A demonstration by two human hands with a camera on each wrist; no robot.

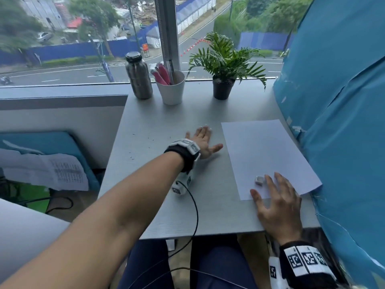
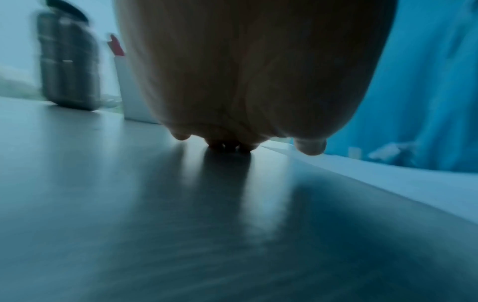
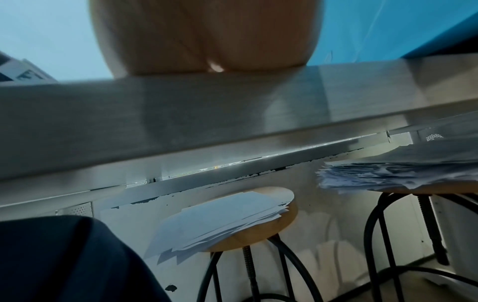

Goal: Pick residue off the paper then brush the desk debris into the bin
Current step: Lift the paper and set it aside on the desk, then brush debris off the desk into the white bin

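Note:
A white sheet of paper (image 1: 266,155) lies on the right half of the grey desk (image 1: 150,184). My left hand (image 1: 203,140) lies flat on the desk just left of the paper, fingers straight and spread. Small dark specks of debris (image 1: 141,146) are scattered on the desk to its left. My right hand (image 1: 275,197) rests with spread fingers on the paper's near corner, next to a small grey eraser (image 1: 259,180). In the left wrist view my left hand's fingertips (image 2: 227,146) touch the desk top. The right wrist view shows only the palm (image 3: 207,36) above the desk edge.
A steel bottle (image 1: 138,77), a white cup of pens (image 1: 171,87) and a potted plant (image 1: 224,65) stand along the window sill. Blue sheeting (image 1: 337,101) hangs at the right. Stools stacked with papers (image 3: 222,220) stand under the desk. A cable (image 1: 195,205) hangs off the near edge.

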